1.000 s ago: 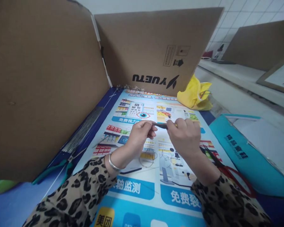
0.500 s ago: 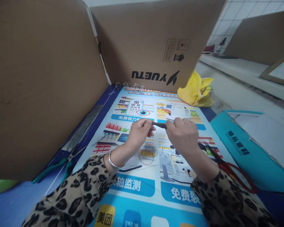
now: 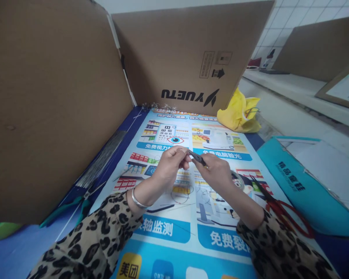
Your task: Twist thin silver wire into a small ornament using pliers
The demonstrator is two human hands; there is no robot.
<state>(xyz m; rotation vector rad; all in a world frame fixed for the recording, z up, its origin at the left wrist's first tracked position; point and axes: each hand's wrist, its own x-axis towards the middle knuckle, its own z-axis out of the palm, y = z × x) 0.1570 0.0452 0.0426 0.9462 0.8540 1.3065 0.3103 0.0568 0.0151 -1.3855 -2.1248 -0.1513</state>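
My right hand (image 3: 216,170) is wrapped round dark needle-nose pliers (image 3: 197,157), whose jaws point up and left to my left fingertips. My left hand (image 3: 173,164) is pinched at the tip of the pliers; what it holds there is too small to make out. Both hands are above a printed poster (image 3: 174,232) that covers the table. Thin wire loops (image 3: 182,193) lie on the poster below my hands.
Red-handled scissors (image 3: 287,217) lie at the right, beside a teal box (image 3: 308,182). Green-handled pliers (image 3: 81,203) and a bundle of wires (image 3: 103,159) are at the left. Cardboard panels (image 3: 186,54) stand behind, near a yellow cloth-like bundle (image 3: 238,114).
My right hand has moved a little down and turned, tilting the pliers from nearly level to slanting. More of the pliers shows. My left hand has stayed almost in place.
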